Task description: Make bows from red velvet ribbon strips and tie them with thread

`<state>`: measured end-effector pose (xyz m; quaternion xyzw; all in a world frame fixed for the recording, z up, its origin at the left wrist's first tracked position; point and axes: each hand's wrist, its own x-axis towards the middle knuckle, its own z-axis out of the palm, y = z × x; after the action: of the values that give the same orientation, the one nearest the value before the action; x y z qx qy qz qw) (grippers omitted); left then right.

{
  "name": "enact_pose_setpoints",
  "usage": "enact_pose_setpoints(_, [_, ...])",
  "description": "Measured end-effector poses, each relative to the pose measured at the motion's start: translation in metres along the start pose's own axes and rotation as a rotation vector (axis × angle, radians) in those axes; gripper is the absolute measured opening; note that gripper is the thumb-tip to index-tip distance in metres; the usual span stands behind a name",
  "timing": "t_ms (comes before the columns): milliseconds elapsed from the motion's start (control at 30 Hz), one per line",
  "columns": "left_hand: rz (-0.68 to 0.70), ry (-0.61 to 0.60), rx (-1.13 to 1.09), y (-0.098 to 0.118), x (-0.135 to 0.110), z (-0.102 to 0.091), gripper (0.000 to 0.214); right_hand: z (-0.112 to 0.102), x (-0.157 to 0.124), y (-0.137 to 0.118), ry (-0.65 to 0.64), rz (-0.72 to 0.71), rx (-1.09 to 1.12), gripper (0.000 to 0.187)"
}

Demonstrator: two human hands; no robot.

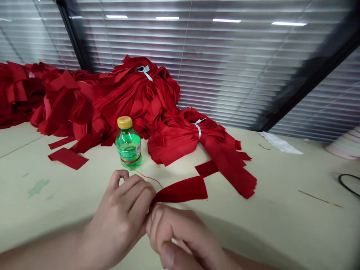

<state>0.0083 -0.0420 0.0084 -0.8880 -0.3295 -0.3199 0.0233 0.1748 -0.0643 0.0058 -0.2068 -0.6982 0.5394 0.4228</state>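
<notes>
A short red ribbon strip [182, 190] is pinched at its near end by my left hand [123, 210], its free end pointing right above the table. My right hand [180, 232] is closed and pressed against the left fingertips, thumb bent against the index finger. From a green plastic bottle [128, 144] with a yellow cap, a thin red thread [149, 177] trails to the ribbon and on to the right fingers, which appear to grip it. More red thread is wound around the bottle's lower part. The fingers hide the ribbon's pinched end.
Heaped red ribbon strips [70, 101] line the back left, some in bundles tied with pale blue bands [198, 128]. Loose strips [69, 158] lie in front. To the right are a white scrap [281, 143], a gold wire [320, 198] and a black loop [348, 183]. Window blinds [225, 67] stand behind.
</notes>
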Motion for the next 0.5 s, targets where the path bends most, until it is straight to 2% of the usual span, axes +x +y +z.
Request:
enact_pose_setpoints(133, [-0.107, -0.008, -0.115, -0.004, 0.002, -0.004, 0.011, -0.005, -0.005, 0.000, -0.091, 0.133, -0.023, 0.021])
enact_pose_setpoints(267, [-0.415, 0.047, -0.354, -0.010, 0.007, -0.010, 0.007, -0.008, -0.008, 0.000, -0.031, 0.263, 0.068, 0.025])
enact_pose_setpoints(367, [-0.635, 0.013, -0.613, -0.014, 0.013, -0.013, 0.003, -0.009, -0.005, 0.002, 0.057, 0.278, 0.220, 0.023])
enact_pose_setpoints(500, [-0.795, 0.048, -1.141, -0.022, 0.018, -0.012, 0.009, -0.013, 0.002, 0.003, 0.161, 0.240, 0.533, 0.022])
